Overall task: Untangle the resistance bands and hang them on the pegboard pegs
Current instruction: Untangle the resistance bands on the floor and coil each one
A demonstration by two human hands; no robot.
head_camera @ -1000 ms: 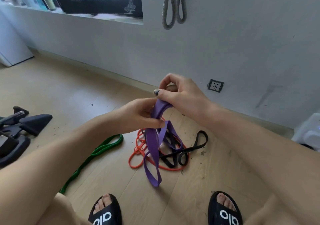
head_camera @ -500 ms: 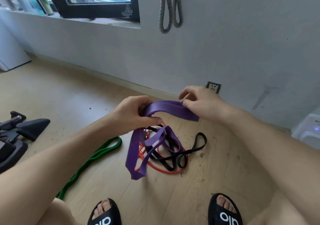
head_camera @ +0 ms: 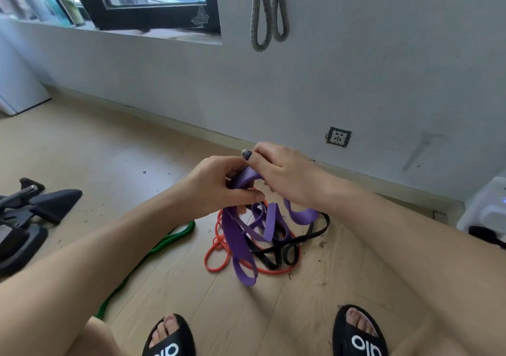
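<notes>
**Purple band bunched back up between the hands**

So half a second back the hands were apart with a stretch of the purple band (head_camera: pixel 269 222) pulled flat between them. Now they've come together again, nearly touching, and that flat stretch has collapsed into a short arch with more loops hanging down.

Left hand (head_camera: pixel 216 188) has its fingers and thumb curled round the band's top fold. Right hand (head_camera: pixel 276 168) pinches the same fold from the other side, fingers curled over it. The rest of the band hangs right below both hands, its lowest loop reaching down over the pile on the floor.

Progress-wise, I'd say early days. One grey band (head_camera: pixel 269 13) is already up on the wall, though the peg itself is out of shot. Everything else is still on the floor (head_camera: pixel 95 150): the orange band (head_camera: pixel 216 251) and black band (head_camera: pixel 309 239) are knotted together directly under the hands with purple loops threaded among them, and the green band (head_camera: pixel 161 243) lies stretched out on its own just left of the pile. So purple still needs freeing, then three more to sort and hang.
</notes>
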